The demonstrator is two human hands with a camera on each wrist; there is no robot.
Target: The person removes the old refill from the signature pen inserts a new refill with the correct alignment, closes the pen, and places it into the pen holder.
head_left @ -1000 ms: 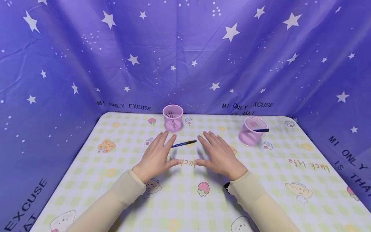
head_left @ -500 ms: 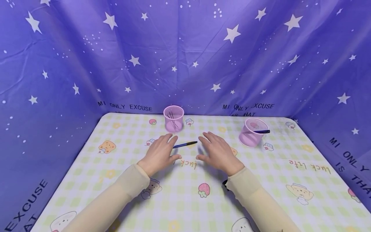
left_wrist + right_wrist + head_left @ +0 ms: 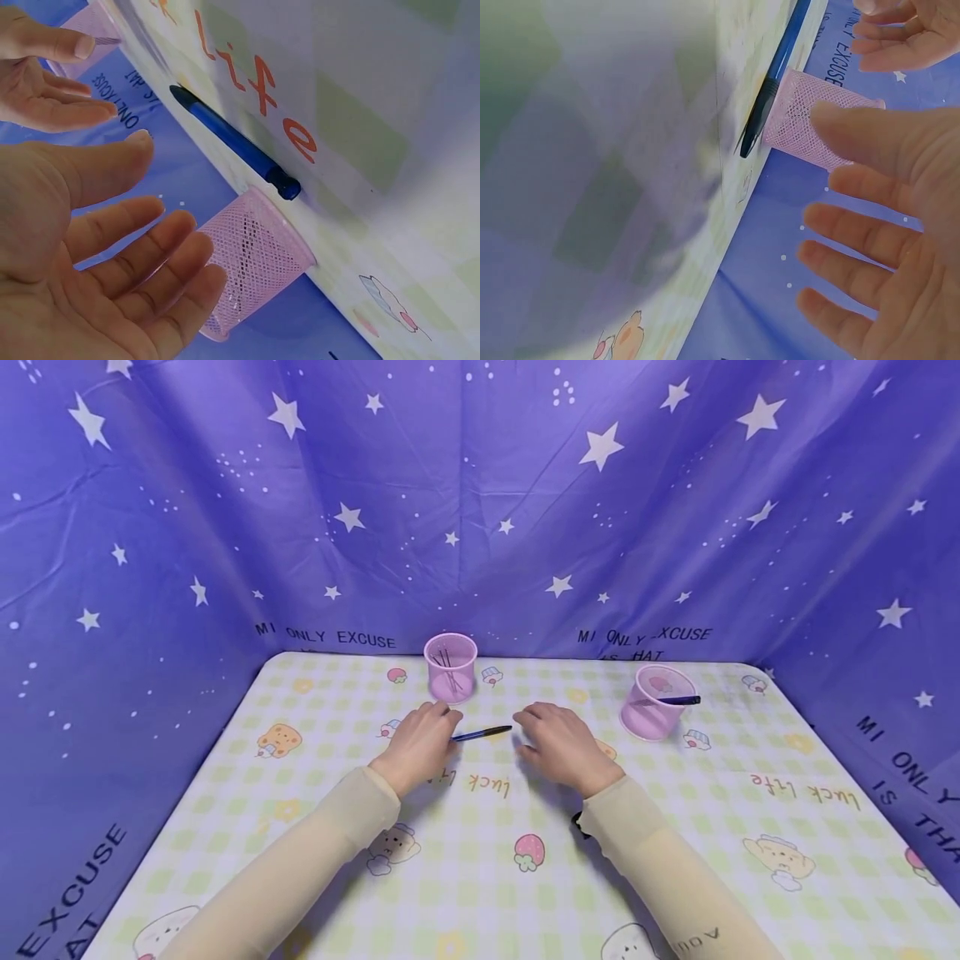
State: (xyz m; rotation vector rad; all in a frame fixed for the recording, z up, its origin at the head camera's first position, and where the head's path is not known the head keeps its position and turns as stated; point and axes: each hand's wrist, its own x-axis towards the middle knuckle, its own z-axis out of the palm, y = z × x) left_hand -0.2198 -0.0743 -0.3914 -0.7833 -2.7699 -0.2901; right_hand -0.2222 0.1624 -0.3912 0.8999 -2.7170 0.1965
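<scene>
A blue pen with a dark cap (image 3: 483,733) lies on the tablecloth between the hands. The left hand (image 3: 423,743) hovers beside its blue end, fingers loosely bent and nothing held; in the left wrist view the whole pen (image 3: 232,142) shows apart from that hand (image 3: 112,255). On the capped side, the right hand (image 3: 564,745) also hovers with relaxed, slightly curved fingers. The right wrist view shows a gap between this hand (image 3: 885,225) and the pen (image 3: 772,82). Beyond the left hand stands a pink mesh cup (image 3: 450,668) with several thin dark sticks inside.
At the back right, another pink mesh cup (image 3: 652,703) holds a dark pen (image 3: 680,700) leaning over its rim. A checked, printed tablecloth (image 3: 480,893) covers the table. Purple star curtains (image 3: 465,468) hang along the back and both sides.
Both hands' fingers have gone from spread and straight to more bent, and both wrists have drawn slightly inward. The pen and the cups have stayed in place.
</scene>
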